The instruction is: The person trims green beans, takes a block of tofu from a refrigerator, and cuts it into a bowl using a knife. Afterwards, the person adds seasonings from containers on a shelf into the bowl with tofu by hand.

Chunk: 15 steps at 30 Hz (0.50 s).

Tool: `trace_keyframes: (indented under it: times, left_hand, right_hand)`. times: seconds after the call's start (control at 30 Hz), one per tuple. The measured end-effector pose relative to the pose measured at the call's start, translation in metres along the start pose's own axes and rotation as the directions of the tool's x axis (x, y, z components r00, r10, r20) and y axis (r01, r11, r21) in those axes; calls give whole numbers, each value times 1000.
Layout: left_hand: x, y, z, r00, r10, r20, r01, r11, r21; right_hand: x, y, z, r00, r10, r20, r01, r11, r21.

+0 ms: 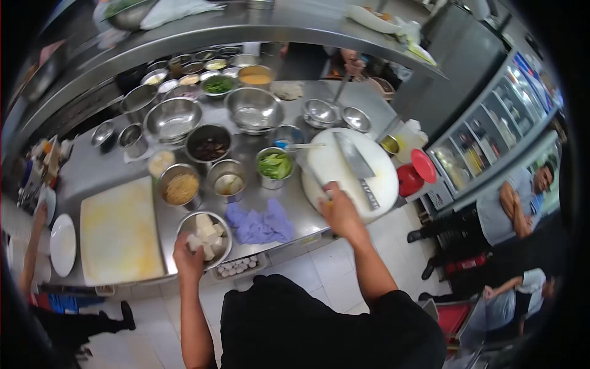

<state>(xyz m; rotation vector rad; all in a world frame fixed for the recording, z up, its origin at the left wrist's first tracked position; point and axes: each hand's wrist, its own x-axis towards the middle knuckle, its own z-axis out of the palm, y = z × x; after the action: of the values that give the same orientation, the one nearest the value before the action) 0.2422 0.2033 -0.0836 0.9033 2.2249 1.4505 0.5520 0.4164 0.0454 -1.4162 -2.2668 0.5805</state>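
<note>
My left hand [188, 258] is at the near left side of a steel bowl [226, 249] of pale white blocks that look like tofu [209, 234]. Its fingers are closed around one of the white blocks, inside the rim. My right hand [338, 212] grips a knife [314, 174] over the left edge of a round white chopping board [319, 150]. The knife's blade points away from me and is somewhat blurred. A wide cleaver [354, 157] lies on the board, its dark patterned handle toward me.
A rectangular cutting board [117, 230] lies left, beside a white plate [63, 245]. A purple cloth [261, 222] sits between my hands. Steel pots of greens [275, 166] and brown crumbs [180, 187] stand behind. Co-workers [513, 206] are at the right; another person's arm [32, 246] is at left.
</note>
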Motion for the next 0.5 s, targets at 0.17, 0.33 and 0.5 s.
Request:
trace_keyframes:
  times: [0.17, 0.33, 0.5]
  left_hand:
    - [0, -34, -10, 992, 82, -91, -78, 996, 47]
    - [-14, -10, -26, 966, 38, -255, -40, 999, -3]
    - [-17, -22, -41, 949, 4, -316, -2, 1000, 9]
  right_hand:
    - [46, 97, 20, 994, 16, -112, -42, 973, -229]
    - [50, 90, 12, 990, -60, -131, 26, 968, -248]
    - [45, 65, 8, 997, -73, -35, 62, 965, -255]
